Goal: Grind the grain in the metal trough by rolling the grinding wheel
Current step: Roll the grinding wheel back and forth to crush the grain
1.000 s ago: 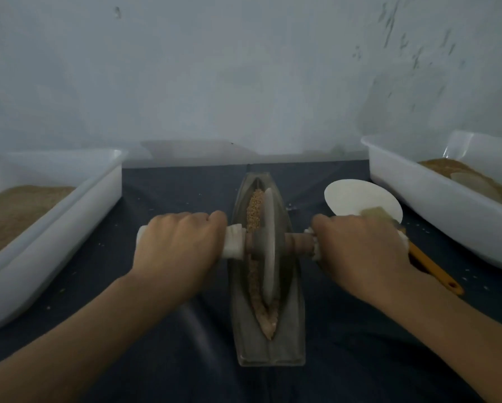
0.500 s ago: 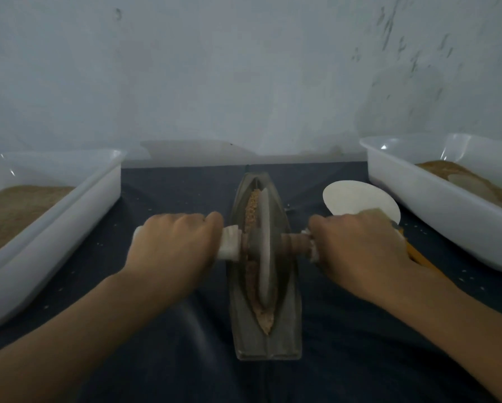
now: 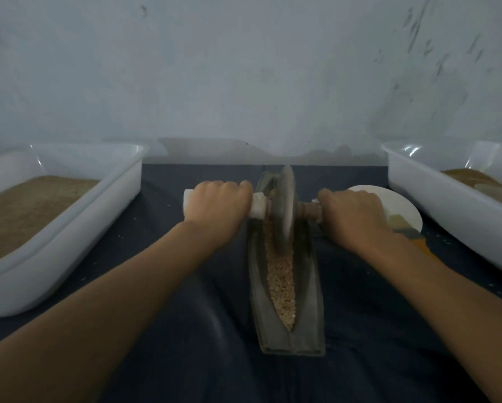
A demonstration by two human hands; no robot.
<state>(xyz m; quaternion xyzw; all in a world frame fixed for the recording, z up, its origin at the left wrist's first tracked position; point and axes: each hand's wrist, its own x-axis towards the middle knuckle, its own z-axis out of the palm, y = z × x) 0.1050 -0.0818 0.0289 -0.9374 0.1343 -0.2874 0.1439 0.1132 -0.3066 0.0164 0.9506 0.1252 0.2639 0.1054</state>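
A dark cloth (image 3: 360,344) covers the table. 2 white tubs sit on it, the left tub (image 3: 69,242) and the right tub (image 3: 436,199), both with brown grain inside. Between them lies the metal trough (image 3: 308,301), full of grain (image 3: 281,283). The grinding wheel (image 3: 283,207) stands in the far part of the trough. Your left hand (image 3: 218,205) grips the wheel's left handle and your right hand (image 3: 351,213) grips its right handle. A white plate (image 3: 398,205) sits just behind your right hand.
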